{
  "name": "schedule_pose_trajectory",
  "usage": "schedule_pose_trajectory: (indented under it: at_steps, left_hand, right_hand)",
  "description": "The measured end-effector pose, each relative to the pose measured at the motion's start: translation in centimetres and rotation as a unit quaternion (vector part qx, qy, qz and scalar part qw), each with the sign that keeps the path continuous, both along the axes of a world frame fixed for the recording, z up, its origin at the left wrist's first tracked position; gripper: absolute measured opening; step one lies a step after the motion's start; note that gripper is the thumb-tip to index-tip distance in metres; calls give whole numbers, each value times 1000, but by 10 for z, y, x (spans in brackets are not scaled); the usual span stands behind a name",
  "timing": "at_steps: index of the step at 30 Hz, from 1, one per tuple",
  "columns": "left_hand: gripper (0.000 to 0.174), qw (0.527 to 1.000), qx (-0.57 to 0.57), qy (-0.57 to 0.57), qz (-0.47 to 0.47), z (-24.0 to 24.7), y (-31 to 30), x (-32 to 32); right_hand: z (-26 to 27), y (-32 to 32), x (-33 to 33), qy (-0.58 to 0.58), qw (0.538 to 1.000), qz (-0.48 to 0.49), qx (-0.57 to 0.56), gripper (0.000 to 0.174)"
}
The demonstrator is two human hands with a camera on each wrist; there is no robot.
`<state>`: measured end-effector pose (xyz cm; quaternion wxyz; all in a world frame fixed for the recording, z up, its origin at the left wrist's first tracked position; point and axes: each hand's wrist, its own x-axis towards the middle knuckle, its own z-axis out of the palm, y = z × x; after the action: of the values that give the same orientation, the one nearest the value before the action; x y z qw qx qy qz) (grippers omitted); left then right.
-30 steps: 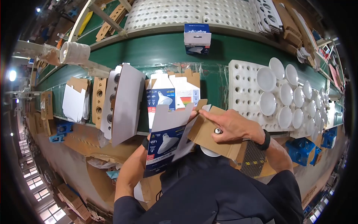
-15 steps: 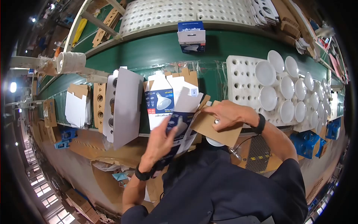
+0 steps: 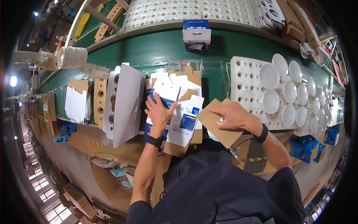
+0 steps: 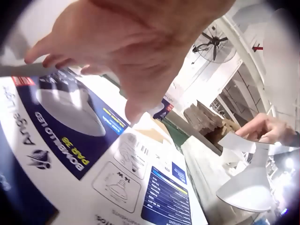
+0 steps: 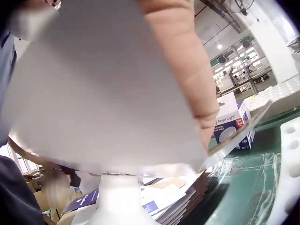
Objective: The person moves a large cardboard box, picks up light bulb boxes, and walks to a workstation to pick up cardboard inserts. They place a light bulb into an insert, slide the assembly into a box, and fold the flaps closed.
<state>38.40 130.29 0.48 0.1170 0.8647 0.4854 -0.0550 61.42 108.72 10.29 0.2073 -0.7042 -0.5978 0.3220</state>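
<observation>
The left hand [image 3: 158, 114] lies with spread fingers on an unfolded blue and white printed carton [image 3: 182, 125], over the stack of flat cartons. In the left wrist view the left hand [image 4: 126, 51] is just above the printed panel [image 4: 61, 117]. My right hand [image 3: 235, 118] grips a brown cardboard piece [image 3: 218, 123], with a metal bulb base [image 3: 222, 119] poking through it. Below the cardboard, a white bulb [image 4: 248, 183] hangs in the left wrist view. The right wrist view shows the right fingers [image 5: 187, 61] along the cardboard's grey-white side [image 5: 103, 93].
White foam tray [image 3: 242, 89] with several white bulbs [image 3: 269, 76] stands at the right. A closed printed box [image 3: 197, 36] stands on the green surface [image 3: 149, 43] at the back. Grey-white boards [image 3: 128, 104] and cut cardboard stand at the left; blue stools [image 3: 302, 149] are low at the right.
The left hand has let go of the lifted carton's side and moved onto the stack. The carton has swung down flatter, its white panel now facing up. The right hand still holds the cardboard, parted from the carton.
</observation>
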Motion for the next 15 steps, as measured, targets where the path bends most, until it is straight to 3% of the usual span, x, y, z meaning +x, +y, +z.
schedule_pose_trajectory:
  at_steps: [2, 4, 7, 10, 12, 15]
  left_hand:
    - [106, 1000, 0, -21, 11, -1, -3, 24]
    - [103, 998, 55, 5, -6, -7, -1, 30]
    - [102, 995, 87, -54, -8, -6, 8, 27]
    - [101, 997, 42, -55, -15, 2, 14, 24]
    - [99, 996, 57, -67, -29, 12, 13, 20]
    - [98, 985, 55, -148, -67, 35, 5, 15]
  right_hand:
    - [-2, 1, -7, 22, 998, 22, -46, 54]
    - [0, -2, -8, 36, 999, 16, -29, 54]
    - [13, -8, -4, 43, 998, -14, -36, 55]
    - [21, -9, -5, 43, 998, -10, -53, 59]
    - [20, -10, -8, 20, 999, 23, 17, 66]
    - [37, 5, -13, 16, 998, 59, -5, 74]
